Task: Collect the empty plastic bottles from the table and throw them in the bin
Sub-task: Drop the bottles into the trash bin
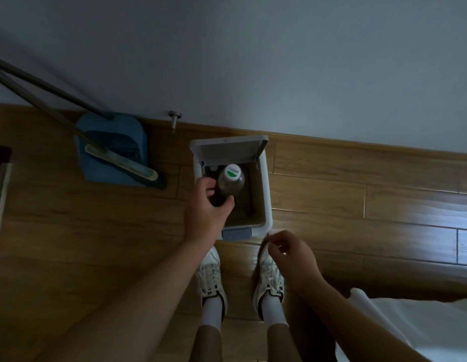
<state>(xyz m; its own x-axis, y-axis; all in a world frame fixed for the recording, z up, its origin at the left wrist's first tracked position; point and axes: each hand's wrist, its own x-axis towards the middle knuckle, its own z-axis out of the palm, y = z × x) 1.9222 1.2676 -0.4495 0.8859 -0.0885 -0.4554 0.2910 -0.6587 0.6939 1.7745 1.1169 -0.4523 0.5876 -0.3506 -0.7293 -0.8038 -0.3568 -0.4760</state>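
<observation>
The right hand (292,254) is held loosely curled, any contents indiscernible, while a bottle (231,178), base hidden, is gripped by the left hand (206,205) over the bin (266,189).

1. The cap (232,171) of the bottle (231,182) carries a white-and-green marking with a faint line of print. It is too small and blurred to read.
2. No text, brand or number is legible anywhere in view.

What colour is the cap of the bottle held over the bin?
The bottle cap is white with a green patch, shown in the head view.
</observation>
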